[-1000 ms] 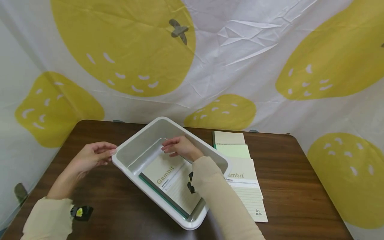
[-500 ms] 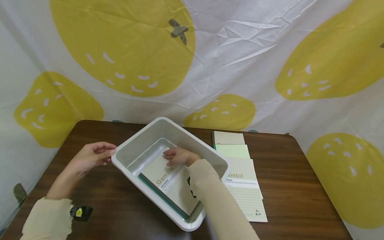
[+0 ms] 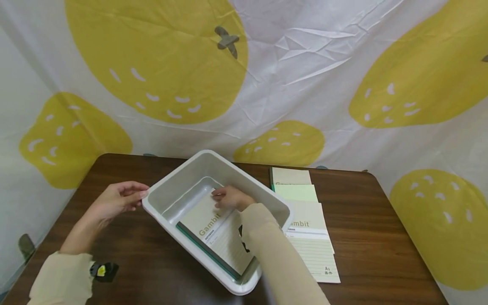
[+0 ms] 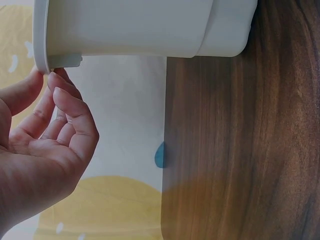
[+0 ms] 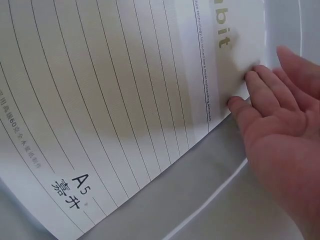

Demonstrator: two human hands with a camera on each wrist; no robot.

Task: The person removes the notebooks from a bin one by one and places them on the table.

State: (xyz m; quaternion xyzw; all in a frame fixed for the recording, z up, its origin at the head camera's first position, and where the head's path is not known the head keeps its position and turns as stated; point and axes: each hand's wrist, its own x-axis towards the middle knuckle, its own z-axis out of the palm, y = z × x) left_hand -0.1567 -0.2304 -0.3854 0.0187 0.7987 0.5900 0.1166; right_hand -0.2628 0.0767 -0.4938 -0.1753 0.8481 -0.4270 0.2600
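A cream "Gambit" notebook [image 3: 225, 237] with a dark green spine lies in a light grey plastic bin [image 3: 183, 167], its A5 mark showing in the right wrist view. My right hand [image 3: 232, 198] reaches down into the bin. In the right wrist view, the fingertips [image 5: 239, 101] of that hand rest on the notebook's edge near a corner, the thumb lifted apart from them. At the bin's left corner, my left hand [image 3: 121, 199] pinches the rim [image 4: 41, 55] between thumb and fingers.
Right of the bin, several more notebooks [image 3: 310, 250] lie overlapping on the dark wood table [image 3: 373, 237], one with a pale green cover [image 3: 295, 192]. A white cloth [image 3: 289, 93] with yellow fruit prints hangs behind the table.
My right hand has come down from above the notebook to its edge, then shifted slightly right. My left hand keeps its pinch on the rim, and the bin has hardly moved.
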